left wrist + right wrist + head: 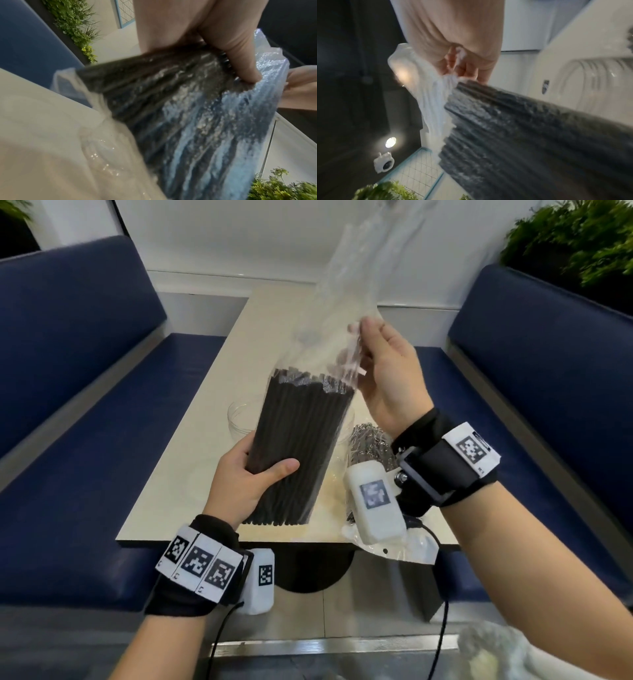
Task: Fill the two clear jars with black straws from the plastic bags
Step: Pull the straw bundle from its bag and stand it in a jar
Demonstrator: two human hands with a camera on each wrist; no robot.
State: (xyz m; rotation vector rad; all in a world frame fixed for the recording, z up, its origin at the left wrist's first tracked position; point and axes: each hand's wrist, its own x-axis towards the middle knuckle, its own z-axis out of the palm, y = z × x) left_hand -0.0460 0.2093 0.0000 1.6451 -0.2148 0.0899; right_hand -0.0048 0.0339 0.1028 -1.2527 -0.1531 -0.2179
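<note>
Above the desk (191, 474), my left hand (239, 484) grips the bundle of black straws (294, 446) low down through its plastic bag (342, 302), while my right hand (387, 378) pinches the bag's loose top above the straw tips. Behind the bundle stands a clear jar (239, 419) on the desk, and to the bundle's right lies a second bag of straws (368, 446).

The table (191, 460) lay bare to the left of the clear jar (239, 419) and beyond it toward the wall. Over the jar, the upright bag of black straws (294, 440) blocked the way; a second bag (370, 446) crowded its right side.
</note>
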